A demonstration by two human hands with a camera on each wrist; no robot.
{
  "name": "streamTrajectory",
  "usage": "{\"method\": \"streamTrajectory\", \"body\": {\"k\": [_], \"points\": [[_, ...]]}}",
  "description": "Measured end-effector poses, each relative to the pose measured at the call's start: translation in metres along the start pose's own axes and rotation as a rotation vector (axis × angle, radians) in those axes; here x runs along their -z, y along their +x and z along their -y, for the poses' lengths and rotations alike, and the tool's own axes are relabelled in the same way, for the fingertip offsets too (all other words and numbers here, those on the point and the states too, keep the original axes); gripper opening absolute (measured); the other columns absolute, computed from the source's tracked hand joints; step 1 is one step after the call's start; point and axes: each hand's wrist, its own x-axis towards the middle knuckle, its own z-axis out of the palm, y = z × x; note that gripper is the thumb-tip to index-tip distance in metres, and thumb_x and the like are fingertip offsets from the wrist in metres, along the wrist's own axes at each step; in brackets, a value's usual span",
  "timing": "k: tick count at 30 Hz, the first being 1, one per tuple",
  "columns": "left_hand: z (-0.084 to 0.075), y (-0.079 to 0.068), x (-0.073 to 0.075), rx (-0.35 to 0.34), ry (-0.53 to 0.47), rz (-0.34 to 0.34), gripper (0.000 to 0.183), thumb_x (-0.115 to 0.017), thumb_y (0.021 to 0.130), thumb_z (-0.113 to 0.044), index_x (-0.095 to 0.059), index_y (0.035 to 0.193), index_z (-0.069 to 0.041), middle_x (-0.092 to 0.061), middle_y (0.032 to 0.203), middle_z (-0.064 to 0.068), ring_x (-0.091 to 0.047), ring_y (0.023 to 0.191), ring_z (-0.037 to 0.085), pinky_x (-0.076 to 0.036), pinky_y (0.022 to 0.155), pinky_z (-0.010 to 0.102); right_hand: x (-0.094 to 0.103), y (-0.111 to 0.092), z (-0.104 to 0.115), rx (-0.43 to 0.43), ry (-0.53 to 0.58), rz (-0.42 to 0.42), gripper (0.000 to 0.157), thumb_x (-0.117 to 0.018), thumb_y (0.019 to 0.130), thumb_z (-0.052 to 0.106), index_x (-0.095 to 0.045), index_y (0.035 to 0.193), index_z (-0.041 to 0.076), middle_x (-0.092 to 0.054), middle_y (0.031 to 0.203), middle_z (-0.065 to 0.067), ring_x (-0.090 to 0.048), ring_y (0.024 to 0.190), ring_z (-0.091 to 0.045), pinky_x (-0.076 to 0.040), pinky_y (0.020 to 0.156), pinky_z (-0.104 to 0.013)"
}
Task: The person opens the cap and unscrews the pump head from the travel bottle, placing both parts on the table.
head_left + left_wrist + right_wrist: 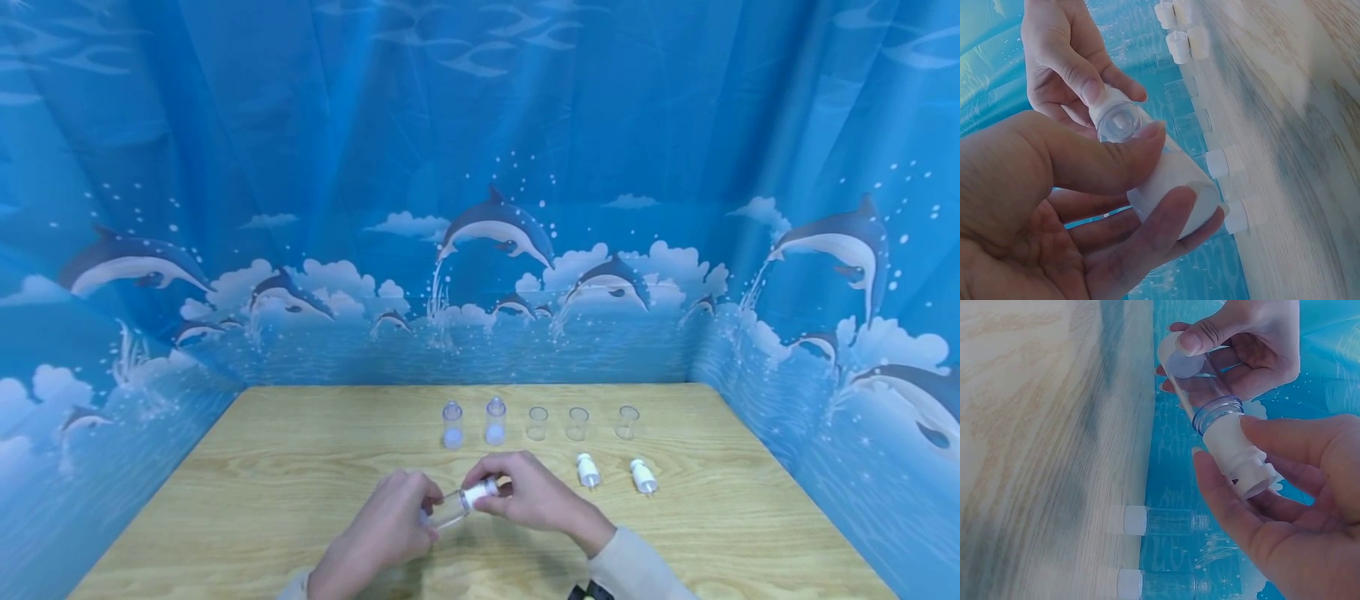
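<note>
My left hand (397, 512) grips a clear cylindrical bottle (450, 510) by its white base, thumb on one side and fingers on the other. At the bottle's open end, my right hand (528, 497) pinches a white pump head (1227, 447) between thumb and fingers. The pump head meets the bottle's neck, and its stem side is hidden within. In the right wrist view the clear ridged neck (1219, 412) lies right against the white part. Bottle and pump head form one tilted line, held over the wooden table (300, 467).
Two clear bottles with white bases, one left (452, 427) and one right (496, 422), stand farther back. Right of them is a row of clear cups (577, 425). Two white pump heads (588, 471) stand nearer, right of my right hand. A blue dolphin curtain (480, 167) borders the table.
</note>
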Motion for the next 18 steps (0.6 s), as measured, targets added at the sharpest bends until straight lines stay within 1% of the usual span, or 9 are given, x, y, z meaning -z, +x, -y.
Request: {"method": "streamTrajectory", "body": {"k": [4,11,18], "points": [[0.0,0.0002,0.0005,-0.003,0.001,-0.006,0.033,-0.085,0.064,0.004,-0.079,0.095,-0.005,-0.076,0.083,0.005,-0.065,0.073,0.014,-0.059,0.067,0.029,-0.0003,-0.0001,-0.0004,0.01,-0.01,0.0,0.021,-0.075,0.09,0.006,-0.074,0.111,0.009,-0.074,0.107,-0.004,-0.064,0.093,0.0,-0.058,0.082,-0.014],[-0.0009,-0.0004,0.0002,0.014,-0.006,-0.001,0.035,-0.085,0.064,0.003,-0.079,0.098,-0.003,-0.076,0.086,0.007,-0.066,0.075,0.015,-0.061,0.069,0.032,-0.0005,-0.0008,-0.0002,-0.008,-0.015,-0.002,0.022,-0.075,0.09,0.006,-0.073,0.112,0.01,-0.074,0.106,-0.003,-0.064,0.093,0.0,-0.058,0.08,-0.014],[-0.0009,-0.0005,0.0008,0.018,-0.007,-0.003,0.034,-0.084,0.064,0.004,-0.079,0.097,-0.004,-0.076,0.085,0.006,-0.064,0.074,0.013,-0.06,0.068,0.03,-0.0001,0.0007,-0.0005,-0.008,-0.021,-0.011,0.021,-0.076,0.09,0.008,-0.074,0.111,0.011,-0.074,0.104,-0.001,-0.063,0.09,0.001,-0.057,0.079,-0.014]]}}
